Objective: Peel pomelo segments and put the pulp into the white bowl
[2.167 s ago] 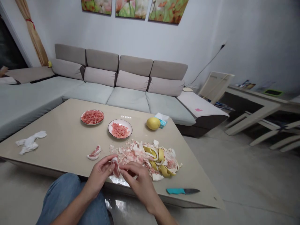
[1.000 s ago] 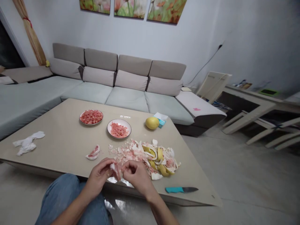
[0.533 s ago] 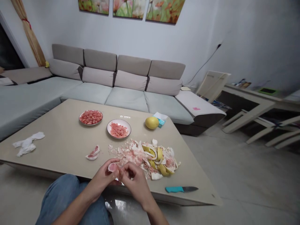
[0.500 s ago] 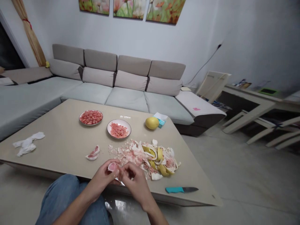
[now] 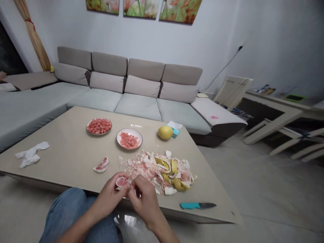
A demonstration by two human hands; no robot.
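Note:
My left hand (image 5: pixel 110 195) is closed around a pomelo segment (image 5: pixel 122 182) with pink flesh and a pale skin edge, held over the table's near edge. My right hand (image 5: pixel 144 197) meets it from the right, thumb and forefinger pinched at the segment's edge; the exact spot is partly hidden by the fingers. Just beyond, other pomelo segments (image 5: pixel 101 165) lie on the table. To the right spreads a heap of peel and membrane scraps (image 5: pixel 162 170), with thick yellow rind among them. Peeled pink pulp fills one plate (image 5: pixel 99 126), and a smaller amount lies in a second plate (image 5: pixel 129 139).
A teal-handled knife (image 5: pixel 197 205) lies near the table's right front edge, blade pointing right. A whole yellow fruit (image 5: pixel 165 132) sits by a blue tissue pack (image 5: pixel 175 132) at the back right. Crumpled white tissue (image 5: pixel 32 154) is at the left. Behind the table (image 5: pixel 68 145) stands a grey sofa (image 5: pixel 138 104).
My right fingers have shifted slightly left and closer against the segment, which has turned a little in my left hand. The things on the table have stayed put.

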